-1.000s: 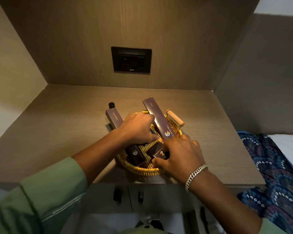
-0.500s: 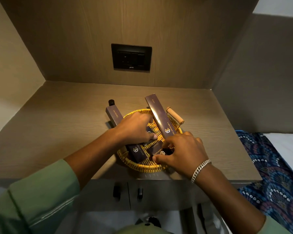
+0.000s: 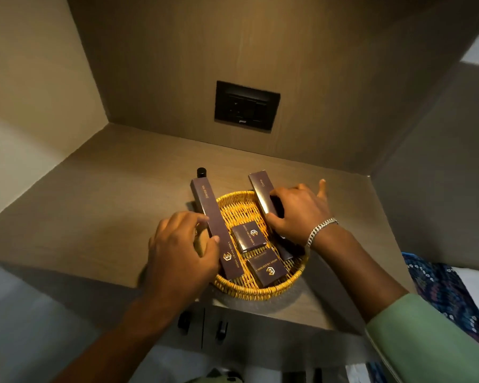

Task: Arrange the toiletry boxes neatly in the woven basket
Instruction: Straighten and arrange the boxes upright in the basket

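Note:
A round yellow woven basket (image 3: 237,208) sits on the wooden counter near its front edge. A long dark purple "Dental Kit" box (image 3: 215,225) lies along the basket's left side, and my left hand (image 3: 177,252) touches it with thumb and fingers. A long "Comb" box (image 3: 262,193) lies along the right side under my right hand (image 3: 299,211), whose fingers curl over it. Two small purple boxes rest in the middle, one farther (image 3: 249,236) and one nearer (image 3: 266,268). The lower end of the comb box is hidden by my wrist.
A small black-capped bottle (image 3: 201,172) pokes out behind the dental kit box. A black socket plate (image 3: 246,105) is set in the back wall. Walls close the counter at left and right. Drawer handles (image 3: 220,330) sit below the front edge; patterned bedding (image 3: 448,294) lies to the right.
Both hands have spread apart from the basket's middle. The left now rests on the dental kit box at the left side, the right on the comb box, uncovering the two small boxes.

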Motion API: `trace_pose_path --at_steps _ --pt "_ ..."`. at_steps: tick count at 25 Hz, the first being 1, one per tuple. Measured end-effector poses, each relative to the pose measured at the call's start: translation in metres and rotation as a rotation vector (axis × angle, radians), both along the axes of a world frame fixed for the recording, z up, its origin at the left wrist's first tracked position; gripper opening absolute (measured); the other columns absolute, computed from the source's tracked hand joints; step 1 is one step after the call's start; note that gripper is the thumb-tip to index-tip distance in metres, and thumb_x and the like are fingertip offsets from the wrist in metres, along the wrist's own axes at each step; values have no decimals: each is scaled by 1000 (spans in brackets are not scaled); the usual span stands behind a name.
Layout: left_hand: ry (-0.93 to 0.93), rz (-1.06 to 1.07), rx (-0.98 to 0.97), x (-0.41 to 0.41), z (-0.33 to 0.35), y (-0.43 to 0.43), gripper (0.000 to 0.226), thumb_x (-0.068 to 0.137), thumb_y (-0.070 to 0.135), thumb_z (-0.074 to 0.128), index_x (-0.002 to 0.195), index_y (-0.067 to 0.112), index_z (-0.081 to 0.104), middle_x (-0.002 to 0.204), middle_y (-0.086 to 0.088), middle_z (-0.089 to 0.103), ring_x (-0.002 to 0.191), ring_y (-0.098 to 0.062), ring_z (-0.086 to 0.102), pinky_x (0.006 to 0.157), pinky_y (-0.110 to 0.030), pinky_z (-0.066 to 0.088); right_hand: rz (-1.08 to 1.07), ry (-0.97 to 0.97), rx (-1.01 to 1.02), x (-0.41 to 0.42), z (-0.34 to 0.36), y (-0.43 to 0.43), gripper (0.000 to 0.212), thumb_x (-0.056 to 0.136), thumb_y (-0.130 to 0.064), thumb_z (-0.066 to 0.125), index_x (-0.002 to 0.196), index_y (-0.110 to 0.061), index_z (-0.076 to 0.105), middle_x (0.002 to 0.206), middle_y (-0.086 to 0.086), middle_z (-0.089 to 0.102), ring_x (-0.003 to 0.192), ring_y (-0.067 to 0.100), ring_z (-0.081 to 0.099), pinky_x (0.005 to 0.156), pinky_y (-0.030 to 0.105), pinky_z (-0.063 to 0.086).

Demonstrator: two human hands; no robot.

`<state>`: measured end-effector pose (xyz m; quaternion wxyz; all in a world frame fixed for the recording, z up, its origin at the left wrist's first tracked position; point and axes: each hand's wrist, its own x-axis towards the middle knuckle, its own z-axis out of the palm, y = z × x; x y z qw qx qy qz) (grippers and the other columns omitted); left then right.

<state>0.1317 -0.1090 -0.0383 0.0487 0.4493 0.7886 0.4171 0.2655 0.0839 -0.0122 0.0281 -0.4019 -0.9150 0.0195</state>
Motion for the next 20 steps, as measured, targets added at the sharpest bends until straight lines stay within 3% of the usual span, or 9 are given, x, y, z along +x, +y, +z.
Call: trace_pose_path --at_steps 3,7,10,13,17,20 --pt "-59 17 35 3 0 -8 35 77 35 58 108 18 61 111 -2 64 104 -19 54 86 -53 49 52 -29 -4 1 1 4 44 72 -56 49 106 -29 57 102 -2 68 114 26 51 107 68 5" --pt "-102 33 47 7 1 -16 44 74 38 62 113 18 62 121 0 63 112 -18 53 91 -52 48 162 -96 -158 2 19 19 51 70 -54 62 115 -34 52 115 -4 64 117 24 48 107 63 17" --pt "-158 27 47 12 -2 -20 54 73 38 63 123 18 58 133 2 56 122 -14 49 100 -44 44 301 54 -229 -25 40 33 53 73 -41 68 121 -30 49 124 0 58 116 22 48 95 44 38" --pt "-212 49 63 17 -2 -21 58 73 36 61 129 20 54 138 3 52 126 -8 44 104 -33 38 498 261 -319 -88 47 36 43 80 -22 66 120 -28 53 118 0 60 104 14 55 75 25 45" --pt "-192 107 62 24 2 -21 57 75 38 60 130 22 54 136 7 53 126 -6 44 106 -37 39 687 21 -314 -161 27 38 45 80 -2 63 120 -21 58 124 5 58 100 17 58 75 23 47" --pt "-175 116 57 28 2 -23 55 79 38 59 132 22 52 136 7 54 124 -5 45 105 -40 41 766 -94 -253 -177 13 47 30 79 -3 65 107 -13 65 114 9 66 102 21 61 84 30 52"
